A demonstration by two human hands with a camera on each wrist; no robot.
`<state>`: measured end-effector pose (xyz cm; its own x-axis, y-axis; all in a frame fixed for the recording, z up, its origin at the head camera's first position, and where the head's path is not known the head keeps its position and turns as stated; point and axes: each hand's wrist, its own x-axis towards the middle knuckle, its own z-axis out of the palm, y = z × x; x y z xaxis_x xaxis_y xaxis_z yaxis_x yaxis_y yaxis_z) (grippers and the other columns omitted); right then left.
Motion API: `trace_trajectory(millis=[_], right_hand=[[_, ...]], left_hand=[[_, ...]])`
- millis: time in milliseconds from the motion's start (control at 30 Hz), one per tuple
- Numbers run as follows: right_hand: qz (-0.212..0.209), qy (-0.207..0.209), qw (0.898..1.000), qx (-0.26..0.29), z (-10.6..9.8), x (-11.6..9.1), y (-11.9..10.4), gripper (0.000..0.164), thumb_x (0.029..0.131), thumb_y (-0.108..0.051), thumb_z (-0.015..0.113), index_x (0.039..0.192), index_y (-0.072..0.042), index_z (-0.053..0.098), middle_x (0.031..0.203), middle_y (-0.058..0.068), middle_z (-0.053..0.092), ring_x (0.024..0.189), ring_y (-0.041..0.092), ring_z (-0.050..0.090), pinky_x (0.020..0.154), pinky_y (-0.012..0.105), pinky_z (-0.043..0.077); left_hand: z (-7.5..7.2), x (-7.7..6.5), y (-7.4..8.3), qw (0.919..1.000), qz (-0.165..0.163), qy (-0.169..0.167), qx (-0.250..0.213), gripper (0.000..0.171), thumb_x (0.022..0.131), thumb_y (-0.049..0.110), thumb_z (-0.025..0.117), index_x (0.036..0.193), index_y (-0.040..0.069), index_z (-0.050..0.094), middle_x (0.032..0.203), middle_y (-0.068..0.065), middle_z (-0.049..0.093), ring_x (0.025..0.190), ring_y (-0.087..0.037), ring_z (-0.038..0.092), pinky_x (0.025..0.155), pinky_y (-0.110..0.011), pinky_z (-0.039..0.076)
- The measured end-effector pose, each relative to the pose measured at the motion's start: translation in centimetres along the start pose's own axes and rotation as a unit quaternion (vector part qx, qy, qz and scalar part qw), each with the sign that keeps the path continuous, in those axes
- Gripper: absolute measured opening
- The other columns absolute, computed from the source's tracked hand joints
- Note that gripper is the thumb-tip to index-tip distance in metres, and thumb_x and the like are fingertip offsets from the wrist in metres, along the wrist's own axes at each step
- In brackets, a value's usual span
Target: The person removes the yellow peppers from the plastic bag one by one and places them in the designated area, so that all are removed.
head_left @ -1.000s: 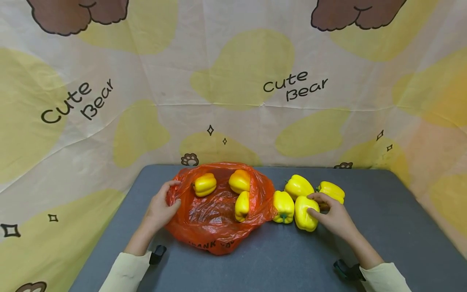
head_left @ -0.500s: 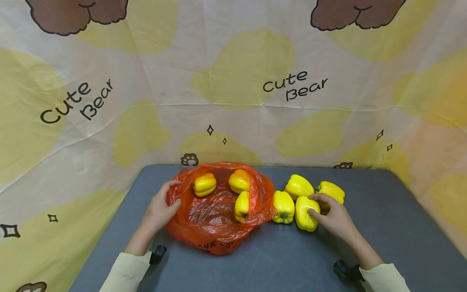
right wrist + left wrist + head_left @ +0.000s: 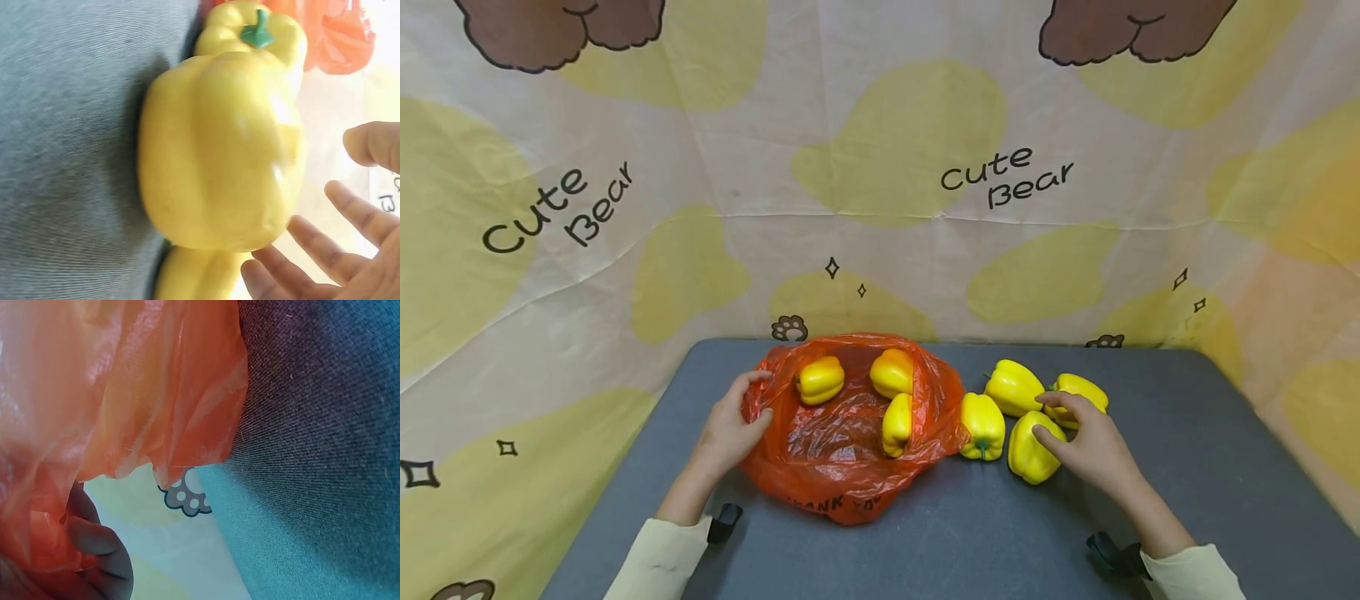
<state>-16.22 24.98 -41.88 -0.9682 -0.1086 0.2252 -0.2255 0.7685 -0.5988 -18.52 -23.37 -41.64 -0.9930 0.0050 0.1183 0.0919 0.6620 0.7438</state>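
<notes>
My left hand (image 3: 730, 427) grips the left rim of a red plastic bag (image 3: 842, 479); in the left wrist view its fingers (image 3: 103, 540) curl at the film. Inside the wide-mouthed bag lie three yellow bell peppers, one of them a pepper (image 3: 821, 380) at the left. My right hand (image 3: 1093, 437) is beside the front loose bell pepper (image 3: 1033, 450), fingers spread and bent lightly. In the right wrist view that bell pepper (image 3: 219, 156) fills the middle, with the fingertips (image 3: 300, 225) close at its side and the thumb apart from it.
Another bell pepper (image 3: 982, 427) stands against the bag's right side, its green stem facing forward. Two further peppers lie behind, a left one (image 3: 1013, 387) and a right one (image 3: 1086, 389), partly behind the right fingers. A printed cloth (image 3: 880, 167) hangs behind the grey table (image 3: 925, 550).
The front pepper has tipped slightly and shifted a little right and toward me. My right fingers have come off it and spread. The left hand and the bag stay put.
</notes>
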Motion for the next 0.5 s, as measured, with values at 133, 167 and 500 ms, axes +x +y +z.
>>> trace_trajectory(millis=[133, 167, 500], right_hand=[[-0.01, 0.006, 1.0, 0.016, -0.3, 0.1, -0.5, 0.042, 0.086, -0.022, 0.071, 0.123, -0.008, 0.058, 0.122, 0.018, 0.061, 0.104, 0.041, 0.064, 0.084, 0.055, 0.052], [-0.011, 0.007, 1.0, 0.021, -0.3, 0.1, -0.6, 0.041, 0.086, -0.022, 0.071, 0.123, -0.008, 0.058, 0.122, 0.018, 0.06, 0.104, 0.041, 0.064, 0.084, 0.055, 0.052], [-0.032, 0.018, 0.997, 0.073, -0.3, 0.7, -3.0, 0.04, 0.086, -0.018, 0.07, 0.124, -0.009, 0.059, 0.123, 0.016, 0.06, 0.107, 0.039, 0.06, 0.086, 0.057, 0.05]], left_hand=[[0.0, 0.0, 0.1, 1.0, 0.0, -0.001, -0.003, 0.05, 0.09, 0.01, 0.061, 0.136, 0.019, 0.042, 0.13, -0.022, 0.055, 0.103, -0.034, 0.061, 0.08, -0.045, 0.056], [0.0, 0.0, 0.1, 1.0, -0.001, -0.002, -0.003, 0.05, 0.09, 0.01, 0.061, 0.136, 0.019, 0.042, 0.13, -0.022, 0.055, 0.103, -0.034, 0.061, 0.08, -0.045, 0.056], [-0.2, 0.0, 0.2, 0.9999, -0.013, -0.01, -0.005, 0.05, 0.091, 0.011, 0.06, 0.137, 0.02, 0.041, 0.133, -0.021, 0.052, 0.104, -0.034, 0.06, 0.08, -0.045, 0.056]])
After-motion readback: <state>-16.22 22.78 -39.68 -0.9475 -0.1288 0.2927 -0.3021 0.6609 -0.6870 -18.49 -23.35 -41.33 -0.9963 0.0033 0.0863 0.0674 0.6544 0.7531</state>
